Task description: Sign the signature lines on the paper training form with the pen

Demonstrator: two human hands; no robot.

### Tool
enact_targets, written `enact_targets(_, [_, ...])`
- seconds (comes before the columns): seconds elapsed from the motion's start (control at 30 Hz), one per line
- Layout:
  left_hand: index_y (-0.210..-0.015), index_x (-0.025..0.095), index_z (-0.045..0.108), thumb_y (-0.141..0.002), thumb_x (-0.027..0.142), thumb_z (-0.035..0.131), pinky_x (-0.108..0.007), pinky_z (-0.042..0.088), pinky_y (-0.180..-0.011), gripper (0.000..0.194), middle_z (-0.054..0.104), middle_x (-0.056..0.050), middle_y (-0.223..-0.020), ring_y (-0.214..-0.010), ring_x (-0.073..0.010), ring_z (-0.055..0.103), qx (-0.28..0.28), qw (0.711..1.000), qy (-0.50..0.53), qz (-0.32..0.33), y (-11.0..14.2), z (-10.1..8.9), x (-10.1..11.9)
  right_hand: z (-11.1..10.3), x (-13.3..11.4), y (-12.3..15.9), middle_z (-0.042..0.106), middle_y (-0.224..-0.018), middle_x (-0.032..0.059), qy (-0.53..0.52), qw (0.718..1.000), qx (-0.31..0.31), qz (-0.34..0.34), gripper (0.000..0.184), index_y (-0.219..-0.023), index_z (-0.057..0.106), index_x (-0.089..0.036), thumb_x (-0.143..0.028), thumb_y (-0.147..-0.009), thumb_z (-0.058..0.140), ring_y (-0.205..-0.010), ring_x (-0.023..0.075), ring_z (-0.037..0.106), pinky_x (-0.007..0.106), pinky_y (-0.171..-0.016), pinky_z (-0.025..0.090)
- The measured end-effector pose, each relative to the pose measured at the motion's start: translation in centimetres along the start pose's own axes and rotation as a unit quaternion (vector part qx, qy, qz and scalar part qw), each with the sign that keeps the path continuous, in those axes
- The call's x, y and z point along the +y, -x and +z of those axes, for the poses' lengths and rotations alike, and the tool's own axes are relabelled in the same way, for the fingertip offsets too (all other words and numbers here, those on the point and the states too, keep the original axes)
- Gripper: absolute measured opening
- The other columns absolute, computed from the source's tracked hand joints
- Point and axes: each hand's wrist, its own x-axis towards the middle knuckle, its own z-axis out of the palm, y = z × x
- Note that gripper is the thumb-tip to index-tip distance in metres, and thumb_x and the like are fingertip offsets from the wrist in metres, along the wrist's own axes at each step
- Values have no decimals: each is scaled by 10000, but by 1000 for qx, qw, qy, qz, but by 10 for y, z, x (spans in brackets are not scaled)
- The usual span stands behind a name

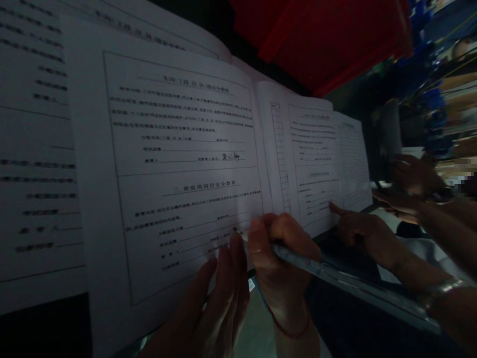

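My right hand [285,253], with a thin red cord at the wrist, pinches a pen [311,266]. The pen's tip meets a lower line of the printed form [182,119], and its clear barrel slants back to the lower right. At the bottom edge of this page my left hand [212,303] lies with its fingers stretched out, touching the paper just left of the pen tip. Handwriting [231,156] stands on a line in the upper box. The lower box is partly covered by my fingers.
More printed sheets [33,139] lie at the left, and other open forms [313,144] at the right. A co-worker's hand [357,228] points at one; another person's hand [417,179] is behind it. A red bin [328,40] and blue parts [443,99] stand beyond.
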Motion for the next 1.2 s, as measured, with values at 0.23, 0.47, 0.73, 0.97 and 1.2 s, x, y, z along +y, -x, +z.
enact_targets(0.23, [-1116,125,625,-869,431,461,-510,451,-1037,426,623,-94,-1150,-1118,-285,571,-94,994,39,-27,-9,10,12,-4,1,2,444,-549,-32,37,999,-8,-15,358,-601,363,-172,-117,-860,605,-493,37,386,248,-451,341])
enact_targets(0.47, [-1272,97,546,-904,423,461,-492,309,-1156,499,502,-130,-1347,-1275,-282,439,-7,999,-35,-18,-33,-88,-42,-3,1,2,415,-552,-38,24,1000,-16,-12,355,-602,359,-174,-114,-869,586,-496,34,356,247,-454,332])
enact_targets(0.73, [-1328,-100,412,-909,223,378,-526,118,-1177,530,390,-296,-1390,-1219,-345,422,-72,994,-67,56,-43,-110,-59,-3,2,0,295,-525,-34,-20,996,77,40,371,-584,349,-183,-100,-874,565,-483,60,299,267,-422,300])
enact_targets(0.97, [-1283,-107,454,-875,155,367,-513,165,-1157,492,420,-304,-1366,-1182,-344,454,-31,996,-59,53,-42,-103,-59,-6,3,-8,363,-534,-35,-64,997,22,49,319,-622,415,-193,-154,-866,615,-467,58,330,254,-393,311])
enact_targets(1.2, [-1314,-81,454,-894,153,356,-509,155,-1161,491,431,-281,-1382,-1195,-320,448,-33,996,-58,56,-41,-102,-59,-3,3,0,376,-524,-31,-38,999,24,19,360,-608,361,-183,-143,-864,610,-475,56,354,248,-410,318])
